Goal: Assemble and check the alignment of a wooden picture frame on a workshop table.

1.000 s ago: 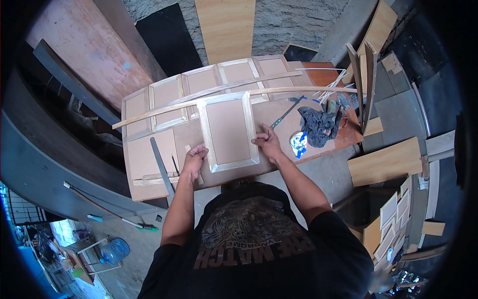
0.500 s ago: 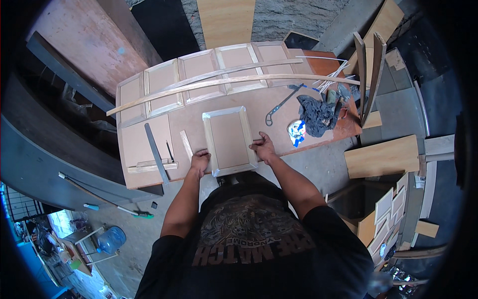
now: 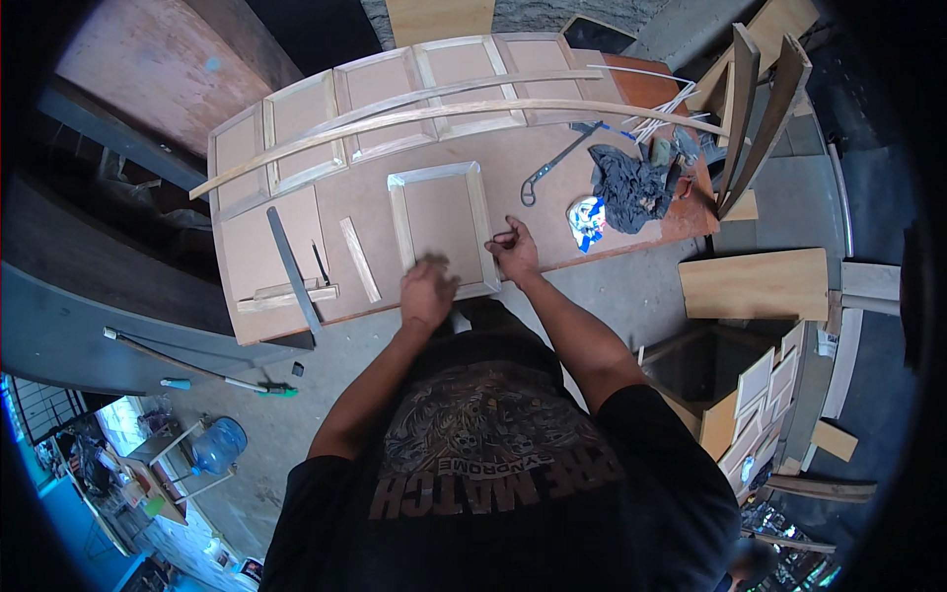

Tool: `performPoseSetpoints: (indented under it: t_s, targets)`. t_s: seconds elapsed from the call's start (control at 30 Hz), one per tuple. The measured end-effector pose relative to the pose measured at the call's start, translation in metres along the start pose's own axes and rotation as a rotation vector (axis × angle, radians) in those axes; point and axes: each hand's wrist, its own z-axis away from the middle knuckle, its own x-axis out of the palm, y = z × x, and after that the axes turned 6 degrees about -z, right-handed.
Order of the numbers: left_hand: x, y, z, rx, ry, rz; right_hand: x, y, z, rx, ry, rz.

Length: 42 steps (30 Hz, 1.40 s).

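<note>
A small wooden frame with a flat brown panel (image 3: 439, 222) lies at the front edge of the workbench, close to my body. My left hand (image 3: 428, 294) is over its lower left corner, the fingers smeared by motion. At the frame's right side is my right hand (image 3: 516, 255), its fingers curled together and its thumb side against the edge. A small dark shape shows between those fingers, too unclear to name. Left of the frame lies a short wood strip (image 3: 360, 259). A hacksaw-like tool with a dark handle (image 3: 530, 189) lies to the right.
Long wood strips (image 3: 444, 113) cross a row of framed panels (image 3: 380, 89) at the back of the bench. A dark metal straightedge (image 3: 294, 271) and a pencil (image 3: 321, 263) lie left. Crumpled black plastic (image 3: 631, 187) sits right, near upright boards (image 3: 764, 128).
My left hand has left the frame's left side and moved right, over its lower part. My right hand stays by the right edge. The whole view has shifted slightly.
</note>
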Motion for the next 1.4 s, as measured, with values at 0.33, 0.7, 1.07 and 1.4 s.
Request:
performPoseSetpoints:
  t_s: [0.33, 0.7, 1.07, 1.4]
  targets:
    - [0.036, 0.020, 0.002, 0.312, -0.262, -0.280, 0.013, -0.012, 0.005, 0.003, 0.063, 0.060]
    - [0.047, 0.016, -0.004, 0.286, -0.338, -0.293, 0.016, -0.026, 0.011, 0.016, 0.050, 0.232]
    - [0.047, 0.018, -0.006, 0.222, -0.342, -0.206, 0.014, -0.033, 0.011, 0.079, 0.056, 0.326]
    - [0.049, 0.015, -0.006, 0.229, -0.306, -0.203, 0.015, -0.034, 0.013, 0.062, 0.068, 0.354]
